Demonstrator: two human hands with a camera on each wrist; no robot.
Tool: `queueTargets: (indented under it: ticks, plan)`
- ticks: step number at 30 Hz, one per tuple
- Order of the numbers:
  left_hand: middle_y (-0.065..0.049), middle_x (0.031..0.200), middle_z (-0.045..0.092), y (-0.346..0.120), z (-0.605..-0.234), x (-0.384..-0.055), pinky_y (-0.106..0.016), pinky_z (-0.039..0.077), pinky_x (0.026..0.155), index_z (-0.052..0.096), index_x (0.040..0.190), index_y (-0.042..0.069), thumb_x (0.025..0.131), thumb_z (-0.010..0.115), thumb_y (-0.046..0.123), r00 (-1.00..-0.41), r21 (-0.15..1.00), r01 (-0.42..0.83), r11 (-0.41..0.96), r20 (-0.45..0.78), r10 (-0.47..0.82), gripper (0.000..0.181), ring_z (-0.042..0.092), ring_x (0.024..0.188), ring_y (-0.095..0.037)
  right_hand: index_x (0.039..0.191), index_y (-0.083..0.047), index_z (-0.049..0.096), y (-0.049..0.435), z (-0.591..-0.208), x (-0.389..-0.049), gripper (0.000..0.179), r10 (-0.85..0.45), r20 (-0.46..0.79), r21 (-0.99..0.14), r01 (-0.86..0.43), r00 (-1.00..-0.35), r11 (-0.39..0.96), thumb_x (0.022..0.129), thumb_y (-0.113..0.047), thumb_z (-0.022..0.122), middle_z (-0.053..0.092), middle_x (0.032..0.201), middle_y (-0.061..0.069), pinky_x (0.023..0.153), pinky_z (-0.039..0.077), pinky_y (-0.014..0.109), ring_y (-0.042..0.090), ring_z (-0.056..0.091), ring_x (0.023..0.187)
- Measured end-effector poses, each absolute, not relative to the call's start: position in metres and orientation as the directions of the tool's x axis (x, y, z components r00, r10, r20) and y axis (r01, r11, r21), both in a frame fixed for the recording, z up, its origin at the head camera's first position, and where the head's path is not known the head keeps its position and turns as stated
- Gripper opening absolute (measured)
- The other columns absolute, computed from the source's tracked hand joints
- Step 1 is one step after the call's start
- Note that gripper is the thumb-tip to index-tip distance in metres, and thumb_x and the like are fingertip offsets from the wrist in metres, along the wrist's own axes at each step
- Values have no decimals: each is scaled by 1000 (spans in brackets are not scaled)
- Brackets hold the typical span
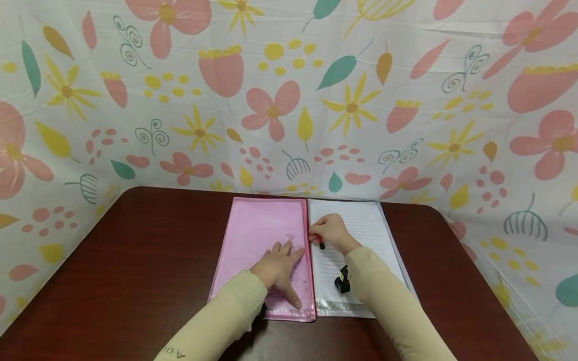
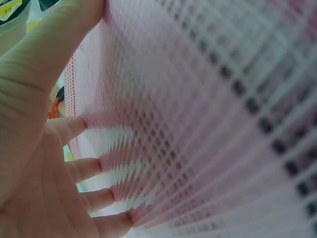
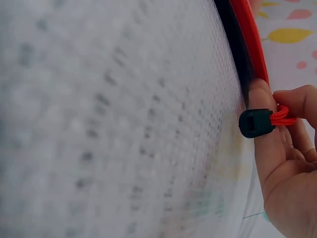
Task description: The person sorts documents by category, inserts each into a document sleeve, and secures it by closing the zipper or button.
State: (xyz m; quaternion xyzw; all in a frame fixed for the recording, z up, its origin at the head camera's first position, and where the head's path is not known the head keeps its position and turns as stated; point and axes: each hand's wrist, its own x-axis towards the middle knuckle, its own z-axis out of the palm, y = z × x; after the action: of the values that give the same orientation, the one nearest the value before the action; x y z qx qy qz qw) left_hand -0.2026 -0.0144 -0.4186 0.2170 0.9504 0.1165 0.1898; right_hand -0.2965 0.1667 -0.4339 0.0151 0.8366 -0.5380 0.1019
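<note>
A pink mesh zipper pouch [image 1: 253, 220] with printed paper inside lies flat on the table. My left hand [image 1: 280, 271] rests on it with fingers spread, and the fingertips [image 2: 116, 223] press its mesh in the left wrist view. Along the pouch's right side runs a red zipper edge [image 1: 311, 291]. My right hand [image 1: 331, 230] pinches the red-cord zipper pull [image 3: 256, 123] between thumb and finger, at the upper part of that edge. The pull's black tip sticks out from the fingers. Under the right hand lies a clear white mesh pouch [image 1: 363, 220] with lined, printed paper.
The dark brown table [image 1: 149, 260] extends left and right of the two pouches, which lie side by side. A flowered cloth [image 1: 271, 60] hangs behind the table's back edge and round its sides. A black wrist camera [image 1: 342, 281] shows beside the right sleeve.
</note>
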Motion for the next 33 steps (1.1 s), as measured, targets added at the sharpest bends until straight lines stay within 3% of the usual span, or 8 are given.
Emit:
queueTargets:
  ticks: [9, 23, 33]
  plan:
    - [-13, 158, 14, -13, -427, -205, -54, 21, 114, 21, 151, 26, 40, 85, 63, -837, 284, 375, 882, -305, 454, 134, 14, 144, -39, 92, 14, 67, 167, -436, -309, 19, -32, -185, -926, 164, -982, 339, 82, -1, 64, 68, 63, 10, 57, 56, 28, 14, 65, 52]
    - [-13, 158, 17, -13, -424, -204, -53, 23, 113, 26, 150, 26, 41, 86, 62, -841, 270, 378, 885, -299, 451, 130, 17, 143, -39, 95, 13, 67, 164, -430, -332, 21, 30, -131, -936, 134, -991, 325, 83, -4, 65, 70, 70, 13, 59, 56, 27, 13, 66, 59]
    - [-12, 158, 17, -13, -425, -205, -53, 23, 113, 27, 150, 25, 40, 86, 63, -844, 263, 379, 887, -296, 448, 130, 17, 143, -39, 98, 10, 66, 158, -419, -347, 22, 61, -93, -948, 107, -994, 301, 86, -7, 64, 70, 90, 23, 72, 58, 34, 19, 71, 70]
